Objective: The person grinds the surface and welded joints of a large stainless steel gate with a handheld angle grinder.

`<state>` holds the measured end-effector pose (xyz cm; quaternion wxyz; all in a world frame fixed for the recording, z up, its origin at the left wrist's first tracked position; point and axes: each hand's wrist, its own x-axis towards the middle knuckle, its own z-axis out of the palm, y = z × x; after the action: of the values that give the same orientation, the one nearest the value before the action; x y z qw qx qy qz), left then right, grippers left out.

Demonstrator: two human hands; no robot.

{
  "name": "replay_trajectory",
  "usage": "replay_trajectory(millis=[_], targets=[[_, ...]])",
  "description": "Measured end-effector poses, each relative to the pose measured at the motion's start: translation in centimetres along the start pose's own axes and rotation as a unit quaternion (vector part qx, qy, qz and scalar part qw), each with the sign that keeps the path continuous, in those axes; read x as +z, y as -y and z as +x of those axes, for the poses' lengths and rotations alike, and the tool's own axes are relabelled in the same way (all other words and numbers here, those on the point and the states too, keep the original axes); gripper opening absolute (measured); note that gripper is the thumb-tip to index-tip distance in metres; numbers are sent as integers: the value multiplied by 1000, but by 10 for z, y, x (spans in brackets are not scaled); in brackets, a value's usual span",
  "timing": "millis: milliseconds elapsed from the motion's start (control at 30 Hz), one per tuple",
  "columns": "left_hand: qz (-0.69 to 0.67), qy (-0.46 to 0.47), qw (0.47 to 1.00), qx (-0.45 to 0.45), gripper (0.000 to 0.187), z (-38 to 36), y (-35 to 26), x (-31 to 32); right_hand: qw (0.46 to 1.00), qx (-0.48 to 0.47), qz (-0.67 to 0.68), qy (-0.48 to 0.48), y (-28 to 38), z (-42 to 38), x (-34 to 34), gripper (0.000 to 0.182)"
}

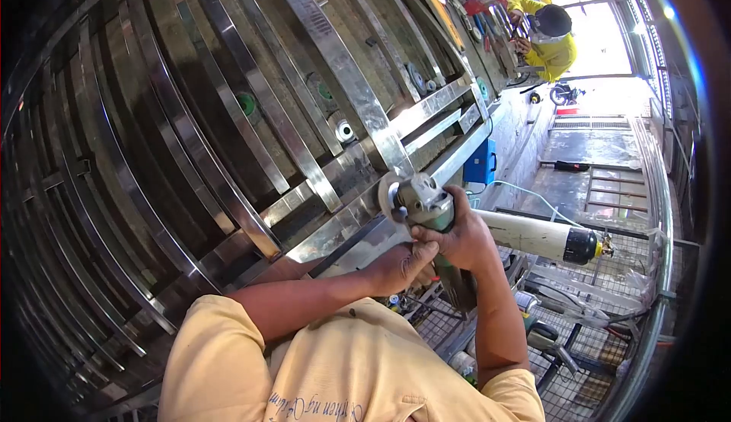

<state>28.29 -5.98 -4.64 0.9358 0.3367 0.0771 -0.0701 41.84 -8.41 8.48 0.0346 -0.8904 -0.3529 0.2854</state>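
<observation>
An angle grinder with a grey metal gear head and a green body is held in front of my chest. My right hand wraps around it just behind the head. Closed lower down on the body is my left hand, its thumb close to the right hand's fingers. The round disc faces left, near the edge of a shiny metal frame. Part of the grinder's body is hidden behind my hands.
Long polished metal bars of the frame fill the left side. A white gas cylinder lies right of the grinder, with a blue box above it. Another power tool rests lower right. A person in yellow works at the far end.
</observation>
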Motion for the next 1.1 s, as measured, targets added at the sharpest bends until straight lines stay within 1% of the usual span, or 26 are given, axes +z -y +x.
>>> replay_trajectory(millis=[33,133,167,267,300,400,433,500,567,667,767,867,933,967,1100], targets=[[-16,-19,1000,7,81,1,1,-2,1000,4,-11,-3,3,5,0,93],[1,-10,1000,5,84,3,1,-8,1000,-9,-15,-4,6,10,0,93],[7,3,1000,6,85,4,2,-8,1000,3,-27,-4,6,7,0,93],[38,28,999,7,87,4,9,1,1000,8,0,-17,-10,-11,4,93],[37,36,999,-16,86,1,6,5,999,5,33,-21,-19,-16,8,94],[51,68,996,-17,86,6,12,4,998,58,25,0,-17,-18,4,93],[37,51,998,-10,86,6,12,4,997,72,-4,0,-7,-17,0,94],[11,15,1000,2,87,4,6,2,999,37,-12,-8,-4,-6,-1,95],[21,16,1000,2,88,7,2,-6,1000,10,-7,-16,-2,1,0,94],[15,35,999,-17,89,5,5,-4,1000,18,-20,-13,-5,-5,2,93],[31,66,997,-29,90,0,5,5,1000,15,0,-4,-17,-18,4,94],[14,67,997,-30,87,6,9,4,1000,20,1,-6,-15,-15,1,94],[-10,42,999,-27,87,10,6,0,1000,14,-7,-19,-16,-5,2,94],[-21,29,999,-26,86,11,3,-1,1000,23,-12,-9,-8,-2,-2,93],[-11,55,998,-24,87,5,6,1,1000,17,-8,-14,-10,-9,2,93]])
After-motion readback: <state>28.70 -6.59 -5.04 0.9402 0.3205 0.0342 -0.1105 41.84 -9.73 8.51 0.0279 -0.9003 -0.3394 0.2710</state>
